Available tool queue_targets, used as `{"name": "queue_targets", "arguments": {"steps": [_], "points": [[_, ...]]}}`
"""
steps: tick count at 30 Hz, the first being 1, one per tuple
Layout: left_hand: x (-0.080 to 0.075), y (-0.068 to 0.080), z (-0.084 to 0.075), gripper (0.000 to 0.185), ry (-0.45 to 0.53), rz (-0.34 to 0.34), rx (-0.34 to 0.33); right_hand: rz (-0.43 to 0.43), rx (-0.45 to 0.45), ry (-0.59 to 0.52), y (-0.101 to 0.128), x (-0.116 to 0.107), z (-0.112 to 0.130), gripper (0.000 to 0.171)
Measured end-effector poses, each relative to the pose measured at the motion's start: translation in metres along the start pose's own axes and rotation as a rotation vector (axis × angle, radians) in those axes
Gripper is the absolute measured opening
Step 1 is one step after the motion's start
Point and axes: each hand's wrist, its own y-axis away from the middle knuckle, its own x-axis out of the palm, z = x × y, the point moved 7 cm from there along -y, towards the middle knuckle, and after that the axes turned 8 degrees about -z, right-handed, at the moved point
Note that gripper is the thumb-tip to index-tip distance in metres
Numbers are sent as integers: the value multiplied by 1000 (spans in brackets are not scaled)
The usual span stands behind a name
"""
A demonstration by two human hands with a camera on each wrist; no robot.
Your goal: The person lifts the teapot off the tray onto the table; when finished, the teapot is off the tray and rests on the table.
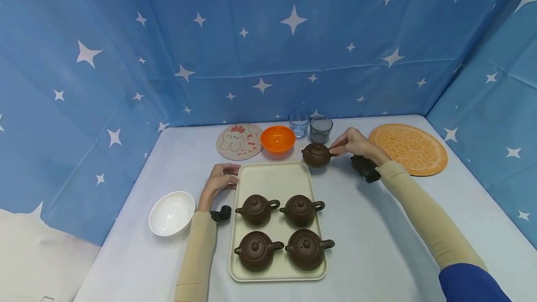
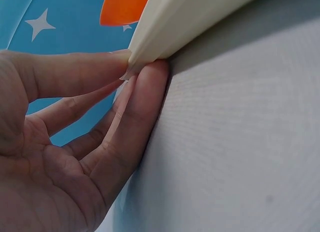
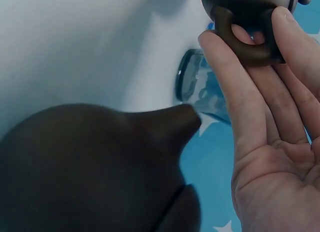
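Right grip (image 1: 354, 146) pinching handle of brown teapot (image 1: 316, 154) just beyond cream tray (image 1: 272, 176), left grip (image 1: 220, 179) steadying tray's far-left corner on bench (image 1: 377, 227).

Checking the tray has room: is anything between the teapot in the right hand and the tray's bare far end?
Nothing visible. The teapot sits just beyond the tray; its far end is bare, right hand pinching the handle.

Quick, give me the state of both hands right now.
Left hand: pinches the far left corner of the tray.
Right hand: grips the handle of the teapot beyond the tray.
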Motion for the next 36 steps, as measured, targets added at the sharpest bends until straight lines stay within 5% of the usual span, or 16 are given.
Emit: {"name": "queue_targets", "arguments": {"steps": [29, 36], "points": [[-2, 3, 0, 51, -12, -9, 10, 46, 43, 163, 3, 1, -13, 16], [-1, 3, -1, 52, -7, -11, 3, -19, -3, 229, 2, -2, -10, 15]]}}
